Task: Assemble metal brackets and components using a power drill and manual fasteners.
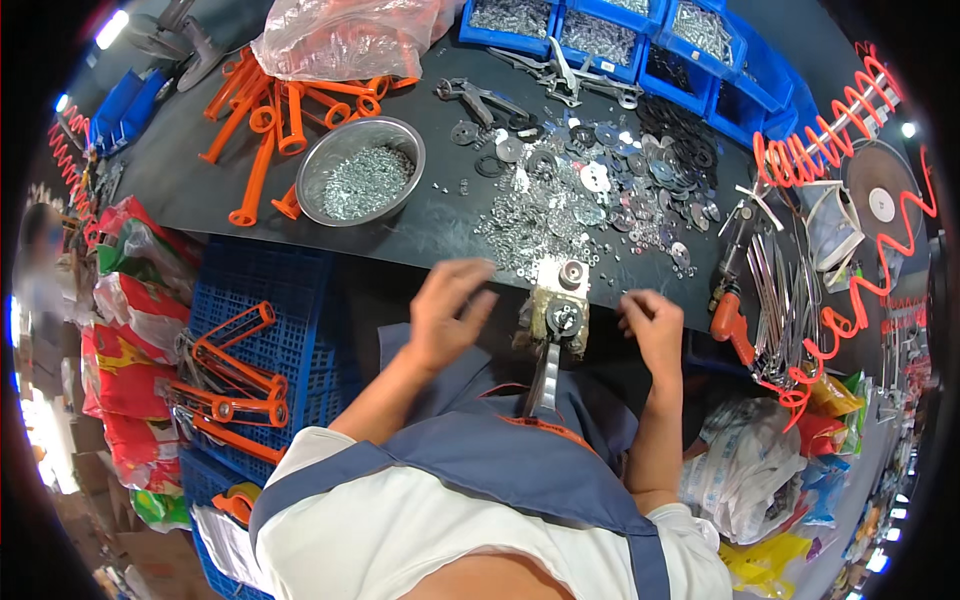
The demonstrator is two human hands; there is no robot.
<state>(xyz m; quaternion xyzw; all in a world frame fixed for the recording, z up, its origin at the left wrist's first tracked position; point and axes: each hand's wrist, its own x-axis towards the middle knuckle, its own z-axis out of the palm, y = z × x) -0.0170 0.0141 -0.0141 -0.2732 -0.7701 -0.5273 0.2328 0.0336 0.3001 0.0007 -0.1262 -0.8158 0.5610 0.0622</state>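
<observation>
At the table's front edge a small metal fixture (570, 275) carries a round washer-like piece. Just below it is a round dark tool head (564, 319), whose ribbed metal handle (544, 378) runs down toward my lap. My left hand (447, 312) hovers left of the fixture, its thumb apart from the fingers, nothing in it. To the right of the fixture my right hand (655, 328) has its fingers curled together at the table edge; whatever they may pinch is too small to tell. Beyond the fixture spreads a heap of small nuts and metal bits (540, 222).
Loose discs and washers (640, 160) lie farther back, near pliers (480, 100) and blue parts bins (600, 40). A metal bowl of small parts (312, 180) and orange handles (263, 175) stand left. An orange-gripped power driver (733, 325) and red coiled hoses (850, 325) are right.
</observation>
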